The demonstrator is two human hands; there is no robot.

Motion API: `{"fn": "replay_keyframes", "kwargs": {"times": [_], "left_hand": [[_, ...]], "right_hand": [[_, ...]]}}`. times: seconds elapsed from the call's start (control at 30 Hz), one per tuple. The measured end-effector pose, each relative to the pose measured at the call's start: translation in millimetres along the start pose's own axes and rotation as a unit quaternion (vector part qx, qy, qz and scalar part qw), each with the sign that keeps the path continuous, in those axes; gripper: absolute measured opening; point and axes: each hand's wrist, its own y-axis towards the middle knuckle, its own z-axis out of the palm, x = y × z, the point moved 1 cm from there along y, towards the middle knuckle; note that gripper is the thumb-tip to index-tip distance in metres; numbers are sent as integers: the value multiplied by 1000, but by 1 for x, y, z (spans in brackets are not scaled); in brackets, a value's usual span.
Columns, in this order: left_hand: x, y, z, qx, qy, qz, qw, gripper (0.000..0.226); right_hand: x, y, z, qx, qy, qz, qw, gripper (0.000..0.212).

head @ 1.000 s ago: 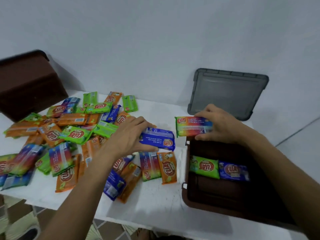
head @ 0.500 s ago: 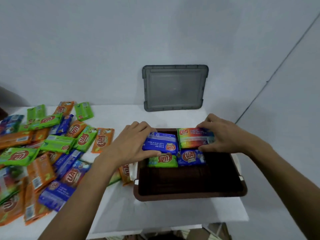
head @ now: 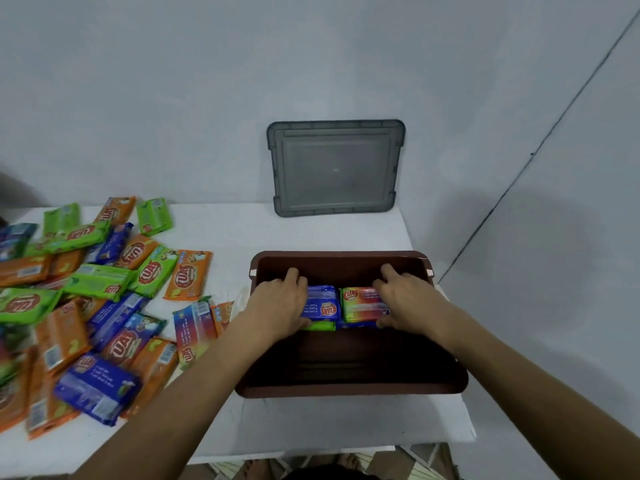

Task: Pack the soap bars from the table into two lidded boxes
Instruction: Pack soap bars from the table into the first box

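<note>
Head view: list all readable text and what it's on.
"KUAT": red oval logo on the orange soap bar beside the brown box; last letter unsure.
"UA": same logo, partly visible, on the blue soap bar in the left hand and the rainbow soap bar in the right hand.
Small white print on wrappers: too blurred.
Gray lid: no text.

Orange bar (head: 188, 274), left of box (head: 346, 389): "KUAT" logo
Blue bar (head: 322, 303), in box: "UA", inverted
Rainbow bar (head: 360, 304), in box: "UAT"
Sm. print: illegible
</note>
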Motion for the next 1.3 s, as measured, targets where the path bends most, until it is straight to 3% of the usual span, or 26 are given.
{"fn": "replay_keyframes", "kwargs": {"times": [0.33, 0.5, 1.03, 1.3], "left_hand": [[-11, 4, 13, -2, 49, -46, 998, 60], [-9, 3, 10, -2, 68, -60, 996, 30], [-6, 9, 17, -2, 57, -53, 997, 57], [3, -16, 5, -41, 4, 42, 998, 62]], "right_hand": [[7, 3, 14, 9, 3, -3, 1000, 58], [8, 5, 14, -13, 3, -11, 1000, 54], [8, 7, 14, -30, -36, -5, 999, 75], [16, 8, -29, -89, 41, -49, 994, 52]]}}
